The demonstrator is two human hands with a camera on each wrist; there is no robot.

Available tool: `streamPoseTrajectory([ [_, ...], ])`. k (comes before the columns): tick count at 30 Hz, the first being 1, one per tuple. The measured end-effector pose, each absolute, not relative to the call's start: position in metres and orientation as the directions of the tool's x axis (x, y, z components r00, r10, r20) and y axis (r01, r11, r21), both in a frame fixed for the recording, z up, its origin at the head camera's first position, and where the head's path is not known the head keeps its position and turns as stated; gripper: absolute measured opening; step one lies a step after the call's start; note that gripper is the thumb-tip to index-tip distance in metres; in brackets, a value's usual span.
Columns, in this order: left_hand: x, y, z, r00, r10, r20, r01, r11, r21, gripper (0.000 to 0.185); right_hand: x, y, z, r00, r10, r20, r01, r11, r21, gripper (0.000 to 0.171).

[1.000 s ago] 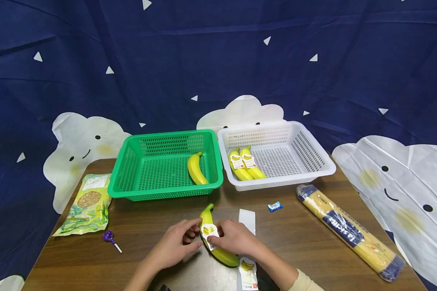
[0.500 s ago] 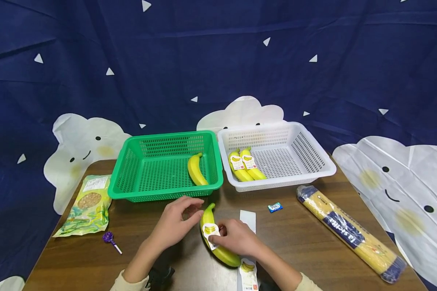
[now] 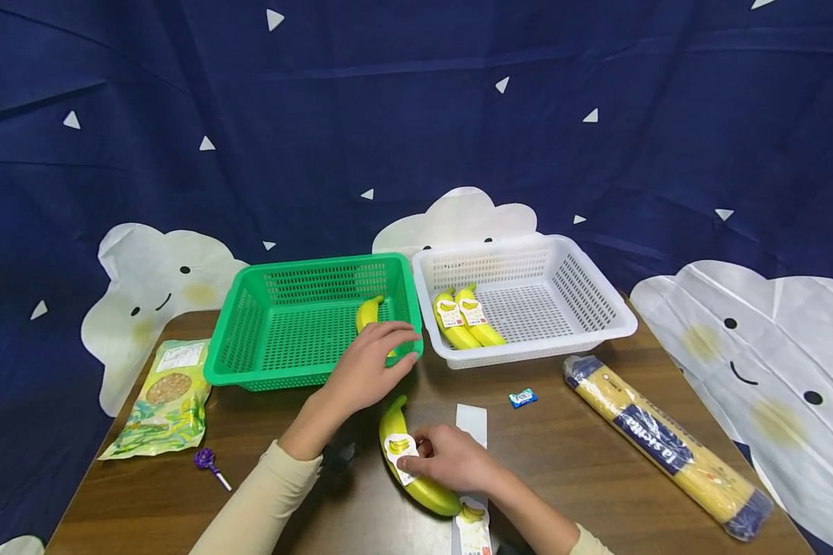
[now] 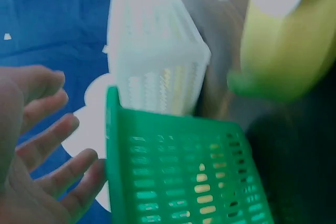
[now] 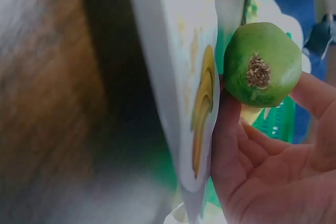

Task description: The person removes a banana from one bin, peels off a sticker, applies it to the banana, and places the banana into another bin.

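A yellow banana (image 3: 392, 422) with a green end lies on the table, bearing a white banana-print sticker (image 3: 401, 449). My right hand (image 3: 451, 462) holds this banana, thumb over the sticker and fingers at the right side; its green tip (image 5: 262, 66) faces the right wrist camera. My left hand (image 3: 375, 366) hovers over the front right corner of the green basket (image 3: 264, 379), fingers spread and holding nothing. Another banana (image 3: 368, 311) inside that basket is partly hidden by it. A sticker strip (image 3: 472, 422) runs under my right hand.
A white basket (image 3: 614, 327) stands right of the green one, with two stickered bananas (image 3: 489, 334) in it. A small blue wrapped candy (image 3: 523, 398) and a long pasta pack (image 3: 666, 447) lie to the right. At left are a yellow-green food bag (image 3: 166, 408) and a purple lollipop (image 3: 205, 459).
My left hand has left the side of the stickered banana and moved forward and up to the green basket's front right corner. My right hand has stayed at the banana.
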State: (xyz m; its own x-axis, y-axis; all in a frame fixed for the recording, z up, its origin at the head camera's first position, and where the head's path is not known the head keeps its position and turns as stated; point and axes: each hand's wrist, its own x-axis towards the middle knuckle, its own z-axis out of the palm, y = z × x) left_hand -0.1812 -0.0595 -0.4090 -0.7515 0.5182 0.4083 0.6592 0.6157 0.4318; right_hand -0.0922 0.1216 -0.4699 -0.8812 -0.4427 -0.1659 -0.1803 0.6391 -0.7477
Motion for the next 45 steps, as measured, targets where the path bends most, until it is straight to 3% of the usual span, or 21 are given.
streamPoseTrajectory([
  [4,-0.198,-0.055,-0.410,-0.714,0.596,0.367,0.700,0.622,0.351,0.034,-0.092,0.123,-0.469,-0.878,-0.447,-0.173,-0.174,0.634,-0.754,0.031],
  [9,-0.210,-0.050,-0.413,-0.710,0.663,0.239,0.704,0.653,0.280,0.042,-0.091,0.124,-0.470,-0.870,-0.459,-0.180,-0.170,0.622,-0.764,0.036],
  [15,-0.215,-0.047,-0.419,-0.718,0.685,0.122,0.686,0.668,0.290,0.047,-0.090,0.126,-0.470,-0.861,-0.476,-0.178,-0.177,0.609,-0.773,0.044],
  [24,-0.221,-0.047,-0.424,-0.734,0.671,0.106,0.645,0.641,0.415,0.042,-0.090,0.144,-0.459,-0.831,-0.512,-0.219,-0.173,0.611,-0.772,0.051],
  [45,-0.220,-0.044,-0.427,-0.750,0.648,0.131,0.647,0.679,0.347,0.043,-0.110,0.234,-0.381,-0.826,-0.528,-0.199,-0.166,0.564,-0.809,0.042],
])
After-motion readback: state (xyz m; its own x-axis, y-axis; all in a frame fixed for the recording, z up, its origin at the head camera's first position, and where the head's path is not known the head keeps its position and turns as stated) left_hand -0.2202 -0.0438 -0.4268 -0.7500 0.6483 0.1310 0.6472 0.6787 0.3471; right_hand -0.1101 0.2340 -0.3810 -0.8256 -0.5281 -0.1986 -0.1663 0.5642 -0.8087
